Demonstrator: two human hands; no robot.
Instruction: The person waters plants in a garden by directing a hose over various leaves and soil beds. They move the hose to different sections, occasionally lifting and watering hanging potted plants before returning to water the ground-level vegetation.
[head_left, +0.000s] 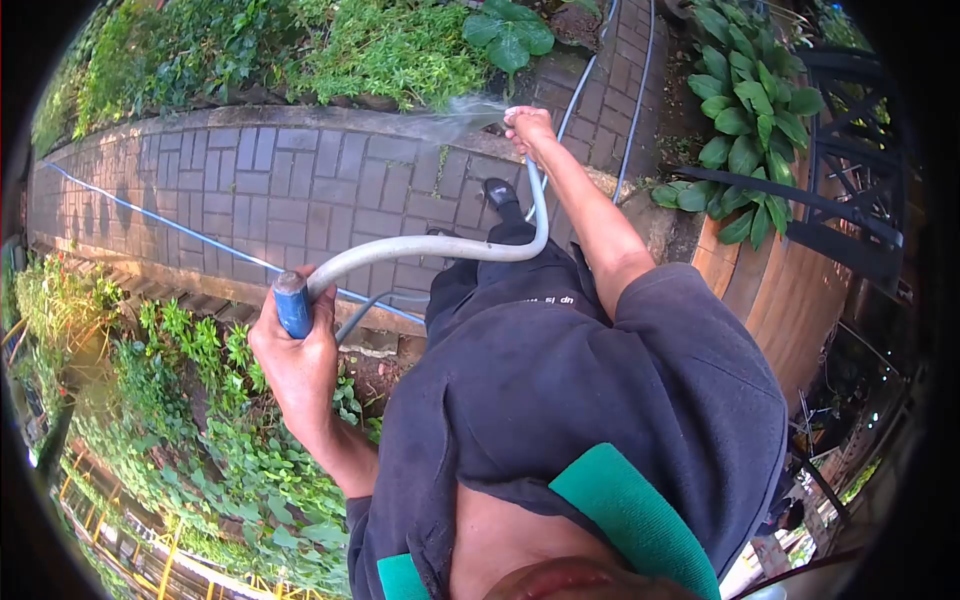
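A pale grey hose (400, 246) curves in front of my body between both hands. My right hand (530, 130), stretched forward, is closed around the hose near its end. Water (465, 118) sprays from there toward the left, over the path's edge by the plants. Lower at the left, my left hand (305, 365) is closed around a blue cylinder with a grey end (293, 308); its kind I cannot make out. The hose runs up against the fingers of this hand, and part of it is hidden behind them.
Under my shoe (499, 193) lies a wet paved path (330, 165). A thin blue hose (190, 230) crosses it. Green plants (390, 50) border the far side, leafy ground cover (250, 450) the near left. To the right stand a broad-leaved plant (740, 100) and a dark metal frame (850, 170).
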